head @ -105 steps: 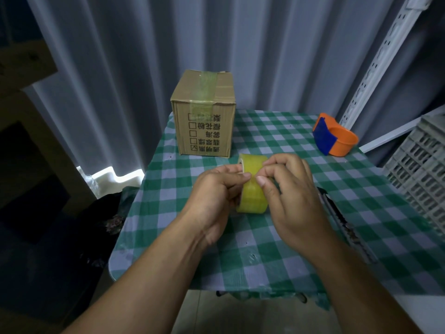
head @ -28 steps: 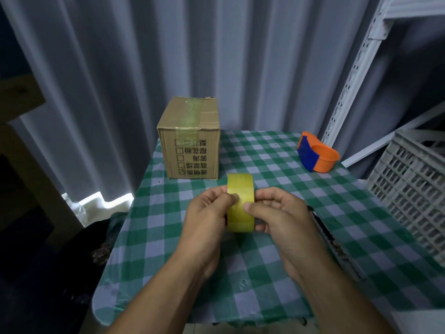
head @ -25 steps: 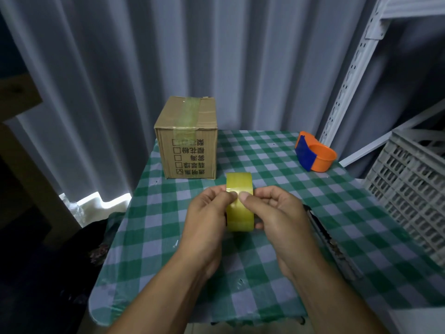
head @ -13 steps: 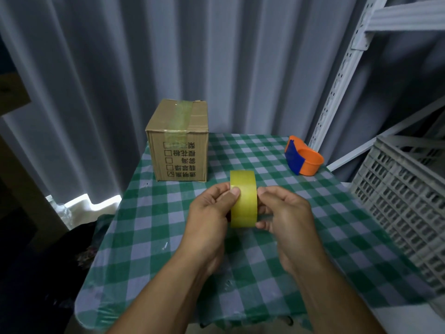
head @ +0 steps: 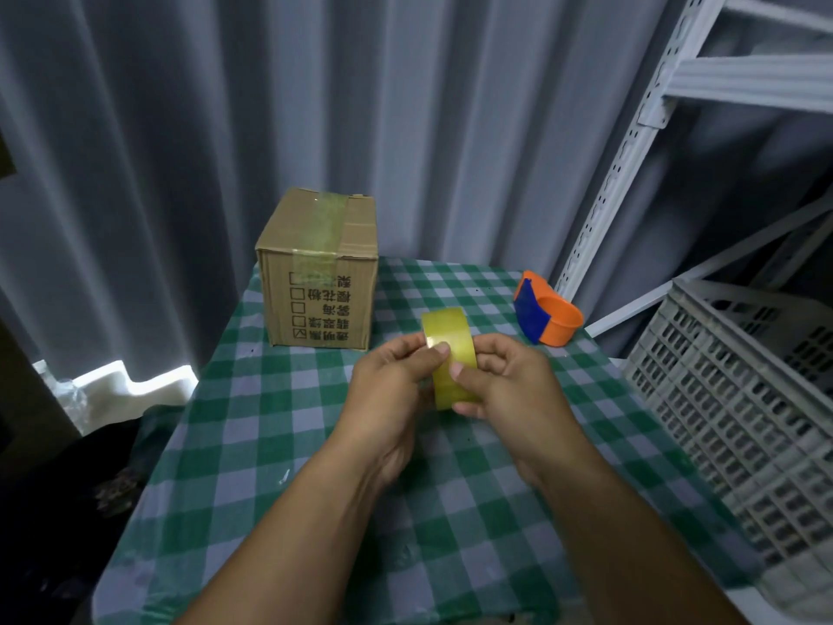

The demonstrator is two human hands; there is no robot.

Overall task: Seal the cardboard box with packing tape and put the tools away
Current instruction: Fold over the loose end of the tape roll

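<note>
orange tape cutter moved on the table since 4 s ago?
No. The orange tape cutter sits at the same far-right spot on the checked cloth; only the camera shifted.

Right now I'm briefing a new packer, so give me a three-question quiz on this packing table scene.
1. True or false: both hands hold the yellow tape roll above the checked tablecloth.
2. What lies along the top of the cardboard box? A) string B) a strip of tape C) nothing
3. Which side of the tape roll is the orange and blue dispenser on?

Key: 1 true: left hand, right hand. 2 B. 3 the person's right, farther back.
</note>
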